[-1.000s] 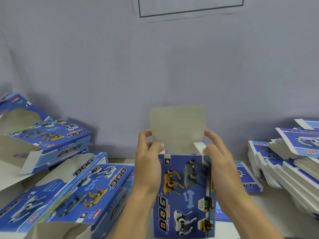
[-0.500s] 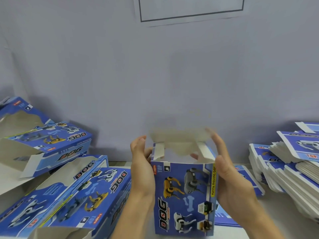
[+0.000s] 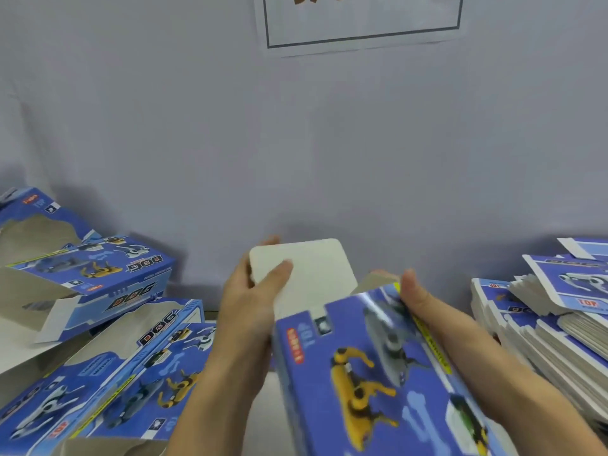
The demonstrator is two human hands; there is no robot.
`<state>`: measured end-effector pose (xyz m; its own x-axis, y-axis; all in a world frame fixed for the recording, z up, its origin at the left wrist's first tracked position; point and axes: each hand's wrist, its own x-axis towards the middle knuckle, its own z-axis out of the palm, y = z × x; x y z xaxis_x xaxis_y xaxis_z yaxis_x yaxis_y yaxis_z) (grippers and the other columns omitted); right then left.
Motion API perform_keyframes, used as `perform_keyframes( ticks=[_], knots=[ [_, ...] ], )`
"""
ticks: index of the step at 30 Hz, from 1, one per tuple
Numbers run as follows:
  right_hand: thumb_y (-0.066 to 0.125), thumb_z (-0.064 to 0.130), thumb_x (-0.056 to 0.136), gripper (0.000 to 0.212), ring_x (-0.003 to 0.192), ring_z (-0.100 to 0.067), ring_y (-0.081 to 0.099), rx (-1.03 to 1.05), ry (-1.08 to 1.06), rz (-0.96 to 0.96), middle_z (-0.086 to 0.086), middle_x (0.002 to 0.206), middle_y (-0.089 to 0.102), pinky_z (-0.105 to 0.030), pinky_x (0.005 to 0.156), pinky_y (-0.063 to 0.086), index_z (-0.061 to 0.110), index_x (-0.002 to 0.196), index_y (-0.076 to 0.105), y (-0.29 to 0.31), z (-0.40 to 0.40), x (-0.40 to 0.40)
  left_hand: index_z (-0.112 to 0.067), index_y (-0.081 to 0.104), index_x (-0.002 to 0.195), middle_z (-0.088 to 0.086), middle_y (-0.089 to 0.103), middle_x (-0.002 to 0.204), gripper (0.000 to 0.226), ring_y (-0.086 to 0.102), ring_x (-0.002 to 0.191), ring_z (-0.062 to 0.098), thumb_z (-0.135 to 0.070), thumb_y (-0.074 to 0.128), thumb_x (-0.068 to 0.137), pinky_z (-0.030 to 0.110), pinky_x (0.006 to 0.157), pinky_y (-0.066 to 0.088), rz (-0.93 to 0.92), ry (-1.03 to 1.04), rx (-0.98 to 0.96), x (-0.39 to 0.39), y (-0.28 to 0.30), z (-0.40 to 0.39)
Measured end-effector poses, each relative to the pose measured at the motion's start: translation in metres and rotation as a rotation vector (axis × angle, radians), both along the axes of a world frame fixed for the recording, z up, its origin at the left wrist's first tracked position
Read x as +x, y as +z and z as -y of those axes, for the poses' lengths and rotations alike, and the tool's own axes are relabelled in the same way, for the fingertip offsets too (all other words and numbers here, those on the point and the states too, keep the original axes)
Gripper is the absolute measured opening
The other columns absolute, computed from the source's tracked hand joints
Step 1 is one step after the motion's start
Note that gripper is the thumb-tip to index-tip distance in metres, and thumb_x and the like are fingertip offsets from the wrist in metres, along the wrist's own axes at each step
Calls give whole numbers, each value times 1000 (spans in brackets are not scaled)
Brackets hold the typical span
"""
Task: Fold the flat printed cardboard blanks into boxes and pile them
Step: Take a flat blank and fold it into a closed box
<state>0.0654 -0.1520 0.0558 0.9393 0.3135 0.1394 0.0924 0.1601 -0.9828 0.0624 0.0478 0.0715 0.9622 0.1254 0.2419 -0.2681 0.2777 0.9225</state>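
I hold a blue printed box with robot dogs on its face, tilted toward me at the bottom centre. Its plain white top flap stands up at the far end. My left hand pinches that flap, thumb in front and fingers behind it. My right hand grips the box's right edge near the top corner, thumb on the printed face. Folded boxes lie piled at the left. Flat blanks are stacked at the right.
A grey wall rises just behind the white table. A white sheet with a dark frame hangs on the wall above. More folded boxes with open flaps lean at the far left.
The box has tipped toward me and come closer. Its top flap went down over the opening, then came up again, and my left hand now pinches it.
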Motion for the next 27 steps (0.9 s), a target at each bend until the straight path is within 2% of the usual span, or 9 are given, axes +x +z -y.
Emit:
perform_keyframes(
  ticks=[1,2,4,6,8,13,20,23,27],
  knots=[
    [84,77,23,124,85,-12,73,54,25,-120,-8,114,71,-30,86,51,5,122,65,3,-4,3,-22,65,102,-3,75,72,14,70,58,11,-11,61,94,22,50,55,8,21,34,1,0,-4],
    [82,80,33,112,101,-21,71,71,80,-148,-10,122,70,-38,94,50,15,123,67,1,-3,0,-21,64,98,-6,72,61,16,67,49,7,-7,58,96,17,41,50,10,15,73,1,-1,-8],
    [63,66,80,71,113,-23,64,70,71,-156,-15,129,66,-31,90,55,18,132,63,3,-4,-1,-19,63,97,-7,69,55,15,65,44,6,-5,57,96,15,36,45,10,-14,136,1,-3,-10],
    [53,40,94,42,96,-4,69,81,-70,-55,0,119,72,-11,62,52,20,129,65,-4,1,0,-17,63,102,-8,70,56,15,66,46,5,-4,58,95,14,38,46,11,-54,182,3,-6,-6],
    [58,31,92,26,79,5,71,84,-175,-14,13,96,77,-6,55,49,27,115,69,-1,0,1,-17,63,108,-10,71,61,18,67,51,4,-6,61,94,14,41,47,13,-103,244,5,-9,1],
    [56,9,96,22,55,1,69,21,-237,48,13,68,74,-9,43,47,19,113,65,4,2,-3,-22,65,108,-6,76,73,22,72,63,11,-10,66,90,20,50,54,14,-147,317,8,-10,10],
    [62,6,91,25,53,-18,70,54,-240,82,-8,68,73,-22,43,51,21,110,68,6,3,-8,-27,69,103,0,76,81,35,73,68,17,-29,72,68,23,51,55,86,-172,336,10,-13,12],
    [64,0,89,20,48,-17,66,79,-284,88,-10,64,72,-20,42,49,16,98,72,4,0,-8,-29,73,90,0,75,74,18,70,60,14,-14,73,79,22,49,53,105,-150,330,12,-14,13],
    [65,-7,87,20,43,-12,59,64,-340,65,-8,59,68,-16,40,45,7,73,71,1,-1,-5,-29,73,64,1,76,76,37,68,55,12,0,70,86,21,45,49,50,-140,388,14,-18,12]
  ],
)
